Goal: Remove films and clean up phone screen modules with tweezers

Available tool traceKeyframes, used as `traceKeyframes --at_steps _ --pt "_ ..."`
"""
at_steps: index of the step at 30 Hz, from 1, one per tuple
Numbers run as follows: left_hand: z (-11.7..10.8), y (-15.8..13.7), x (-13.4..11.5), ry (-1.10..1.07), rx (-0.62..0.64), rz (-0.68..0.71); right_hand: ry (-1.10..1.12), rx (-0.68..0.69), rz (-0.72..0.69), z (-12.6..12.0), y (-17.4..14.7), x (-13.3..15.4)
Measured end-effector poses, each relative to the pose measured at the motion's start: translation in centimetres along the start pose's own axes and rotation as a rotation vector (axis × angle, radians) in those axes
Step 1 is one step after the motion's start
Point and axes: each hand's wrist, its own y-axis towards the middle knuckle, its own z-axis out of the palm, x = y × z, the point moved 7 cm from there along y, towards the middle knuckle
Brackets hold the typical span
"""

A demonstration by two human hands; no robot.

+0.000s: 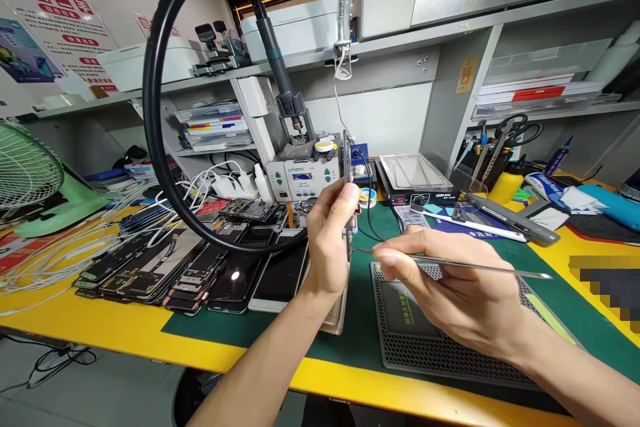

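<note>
1. Phone-like device [348, 160], seen edge-on, stands roughly upright at frame centre, between the two hands.
2. Left hand [326, 237] grips it from the left, thumb across its near edge.
3. Right hand [455, 290], right of centre, pinches a slender metal tool [505, 270]; its tip points at the device's lower part, contact unclear.
4. Honeycomb-patterned pad [415, 352] lies beneath the right hand, lower right.

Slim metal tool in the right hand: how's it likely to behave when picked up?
The slim metal tool is probably stiff: it runs straight across the right hand. Likely light, given how thin it is. Its smooth, shiny surface may be slippery.
</note>
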Motion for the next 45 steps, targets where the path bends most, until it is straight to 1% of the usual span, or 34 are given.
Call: traceKeyframes --at_steps 4,14,22,34,40,42,45 --pt "-0.1 0.0 -0.2 0.029 -0.02 0.016 0.008 0.013 -0.015 0.0 0.2 0.3" --pt "0.3 -0.1 -0.5 0.053 -0.004 0.025 -0.028 0.009 -0.041 -0.2 0.3 0.6" --pt "0.4 -0.1 -0.7 0.077 -0.001 0.035 -0.024 0.038 -0.029 0.1 0.4 0.5" --pt "0.4 0.0 -0.3 0.071 -0.008 0.023 -0.033 0.045 -0.035 0.0 0.3 0.5" --pt "0.4 -0.1 0.1 0.09 0.009 0.002 -0.069 0.015 -0.058 0.2 0.1 0.5" --pt "0.3 -0.1 0.3 0.094 0.009 -0.005 -0.083 0.029 -0.071 0.3 0.1 0.5" --pt "0.1 0.0 0.5 0.094 -0.016 -0.016 -0.081 0.071 -0.044 0.5 0.2 0.3"
